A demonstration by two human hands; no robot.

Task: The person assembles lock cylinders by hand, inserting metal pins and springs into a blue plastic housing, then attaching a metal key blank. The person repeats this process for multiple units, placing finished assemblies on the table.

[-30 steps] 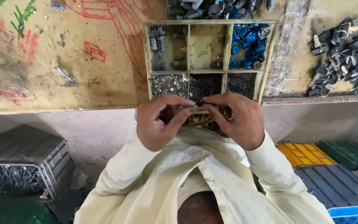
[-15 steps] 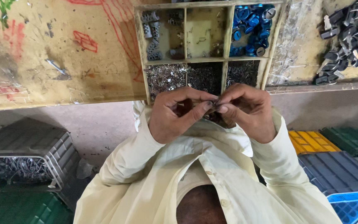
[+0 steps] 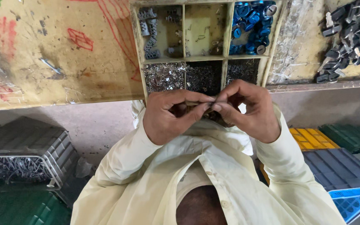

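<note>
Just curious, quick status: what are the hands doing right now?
Left hand and right hand pinch one small part, mostly hidden. Parts tray behind. Nothing between them.

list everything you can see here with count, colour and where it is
sorting tray: one, pale wood, six compartments, on the workbench above the hands
blue caps: many, blue, tray's top right compartment
grey clips: several, grey, tray's top left compartment
small metal bits: many, silver to dark, tray's three bottom compartments
black parts: a pile, black, on the workbench at far right
workbench: one, yellowish with red and green marks, across the top
grey crate: one, grey, lower left, metal pieces beside it
coloured crates: several, yellow, green, grey, blue, lower right
shirt: one, cream, bottom centre
left hand: pinching a small part, too hidden to identify
right hand: fingertips meeting the left hand's
</note>
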